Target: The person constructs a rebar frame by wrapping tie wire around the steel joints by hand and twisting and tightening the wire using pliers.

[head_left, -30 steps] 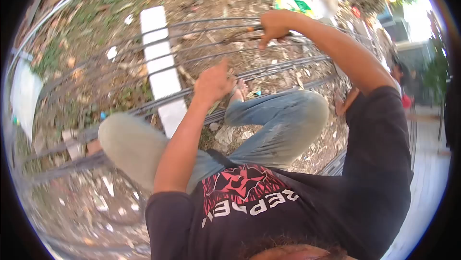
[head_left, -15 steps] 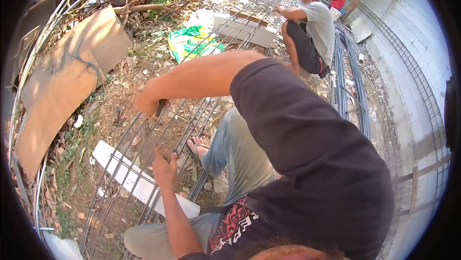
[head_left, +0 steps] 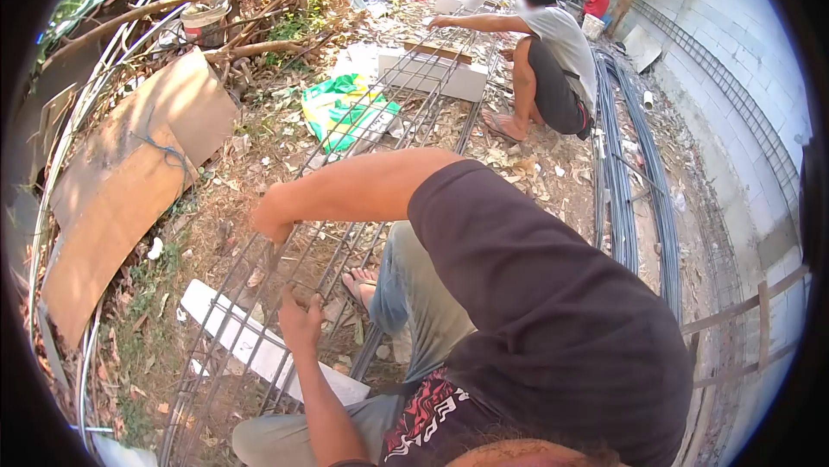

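A long cage of thin steel reinforcing bars [head_left: 226, 320] with cross ties runs away from me past my knees. My right hand [head_left: 275, 212] is closed over its upper part, knuckles toward me. Something thin and dark juts down below that hand, too blurred to name. Lower down, my left hand [head_left: 300, 322] is at the cage with its fingers curled and the thumb raised. What it pinches, if anything, is hidden. Beneath the bars lies a white board [head_left: 324, 378]. My sandalled foot [head_left: 361, 284] stands beside the cage.
A co-worker [head_left: 557, 53] squats at the cage's far end, one arm stretched over it. A green and yellow sack [head_left: 341, 104] and pale blocks [head_left: 432, 74] lie there. Brown sheets [head_left: 121, 217] are left, bundled steel rods [head_left: 617, 182] right, along a block wall [head_left: 734, 53].
My view has shifted, so the cage and my hands appear lower. My right hand is slightly nearer the left one. The co-worker's arm has stretched out to the left.
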The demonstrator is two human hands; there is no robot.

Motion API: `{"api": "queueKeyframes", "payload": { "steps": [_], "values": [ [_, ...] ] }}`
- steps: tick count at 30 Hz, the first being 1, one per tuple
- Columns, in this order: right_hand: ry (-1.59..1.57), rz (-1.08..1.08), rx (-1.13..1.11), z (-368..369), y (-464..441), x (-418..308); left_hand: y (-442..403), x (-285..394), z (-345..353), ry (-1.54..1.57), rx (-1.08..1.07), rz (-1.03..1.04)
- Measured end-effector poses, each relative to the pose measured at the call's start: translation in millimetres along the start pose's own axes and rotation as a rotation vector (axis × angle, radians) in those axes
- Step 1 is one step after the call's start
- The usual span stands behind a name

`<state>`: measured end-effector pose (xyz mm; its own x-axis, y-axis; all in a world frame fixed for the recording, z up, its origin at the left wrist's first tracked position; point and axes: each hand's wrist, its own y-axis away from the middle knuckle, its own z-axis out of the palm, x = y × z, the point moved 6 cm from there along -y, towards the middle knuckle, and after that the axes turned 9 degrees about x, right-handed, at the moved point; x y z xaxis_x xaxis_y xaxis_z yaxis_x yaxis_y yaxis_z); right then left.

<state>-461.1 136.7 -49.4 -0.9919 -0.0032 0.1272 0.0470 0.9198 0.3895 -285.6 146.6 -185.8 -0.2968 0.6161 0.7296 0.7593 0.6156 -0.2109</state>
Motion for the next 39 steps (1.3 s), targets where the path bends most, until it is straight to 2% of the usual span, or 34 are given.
{"api": "queueKeyframes", "payload": {
  "steps": [3,5,6,9,10,13,16,19,23,26,29,32,35,38,39],
  "values": [
    [-0.504,0.317,-0.215,26.5,22.8,17.8,-6.2,-5.5,-3.3,0.147,0.031,-0.064],
    [-1.006,0.351,-0.036,69.7,32.7,20.7,-13.4,-25.9,-2.8,0.330,0.133,-0.149],
    [-1.253,0.359,0.065,79.5,39.9,24.5,-28.9,-70.9,9.6,0.367,0.100,-0.223],
    [-1.271,0.276,0.177,42.5,89.6,14.6,-38.9,-51.3,-13.5,1.208,0.181,-0.491],
    [-1.381,0.137,0.249,47.8,84.8,9.0,-41.3,-25.9,-26.8,1.233,0.137,-0.421],
    [-1.433,0.128,0.336,32.0,92.3,-6.2,-46.8,9.7,-45.3,1.251,0.098,-0.290],
    [-1.503,0.065,0.266,38.6,74.2,-18.8,-47.4,5.8,-53.8,1.214,0.162,-0.344],
    [-1.396,0.021,0.254,37.5,71.6,-31.2,-42.3,13.5,-61.6,1.223,0.220,-0.358],
    [-1.469,0.056,0.230,36.5,67.7,-44.7,-34.0,18.1,-80.2,1.241,0.320,-0.365],
    [-0.992,0.174,0.473,12.3,78.5,-49.3,-32.4,25.3,-90.2,1.370,0.330,-0.441],
    [-0.724,0.215,0.665,14.2,71.1,-49.7,-32.6,20.4,-95.7,1.027,0.364,-0.531],
    [-0.603,0.190,0.661,16.0,73.2,-54.8,-32.3,1.6,-94.3,0.867,0.386,-0.563],
    [-0.650,0.213,0.605,28.9,57.3,-50.6,-45.8,-37.0,-95.6,0.636,0.342,-0.437],
    [-0.699,0.238,0.544,33.3,49.2,-46.2,-45.7,-40.5,-136.0,-0.002,0.422,-0.161],
    [-0.659,0.078,0.628,40.4,41.3,-40.2,-41.2,-41.7,-154.7,-0.088,0.479,-0.150]
  ]
}}
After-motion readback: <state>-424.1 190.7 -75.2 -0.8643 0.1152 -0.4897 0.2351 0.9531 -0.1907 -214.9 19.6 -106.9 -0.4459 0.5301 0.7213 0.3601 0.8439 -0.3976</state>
